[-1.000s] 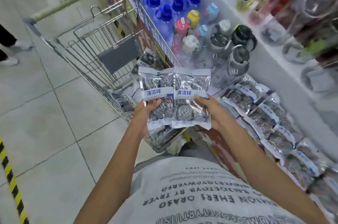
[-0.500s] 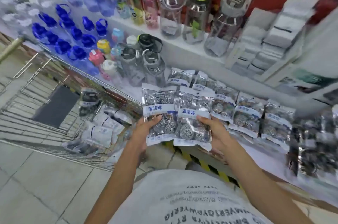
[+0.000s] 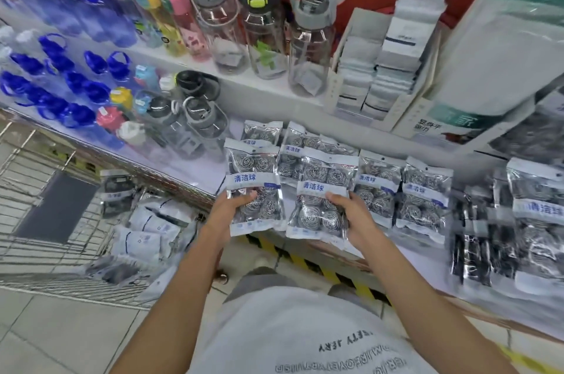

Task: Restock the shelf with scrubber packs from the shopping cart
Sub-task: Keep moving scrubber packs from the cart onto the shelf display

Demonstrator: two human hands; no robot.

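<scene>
Both forearms reach out level from the body, elbows tucked near the grey shirt point(image 3: 293, 331), wrists straight and palms turned inward toward each other. The left hand point(image 3: 227, 215) grips the lower left edge of one scrubber pack point(image 3: 253, 187): its thumb lies across the front of the pack just under the blue label, and the other fingers are curled behind the pack, out of sight. The right hand point(image 3: 354, 218) holds a second scrubber pack point(image 3: 320, 199) the same way from the right side, thumb pressed on the front below the label and the remaining fingers wrapped behind. The two packs stand upright side by side, their inner edges nearly touching, between the two thumbs and just above the front lip of the lower shelf point(image 3: 195, 172).

Beyond the fingertips, more scrubber packs lie in a row on that shelf point(image 3: 424, 190), the nearest one just beside the right hand's pack. Off past the left hand's knuckles sits the shopping cart point(image 3: 45, 251), with several white and silver packs lying in its wire basket. Farther away than the held packs, on the upper shelf, stand clear water bottles point(image 3: 308, 37) and, further left, blue-capped bottles point(image 3: 61, 74). Past the right fingers, stacks of white boxed goods point(image 3: 381, 68) stand upright.
</scene>
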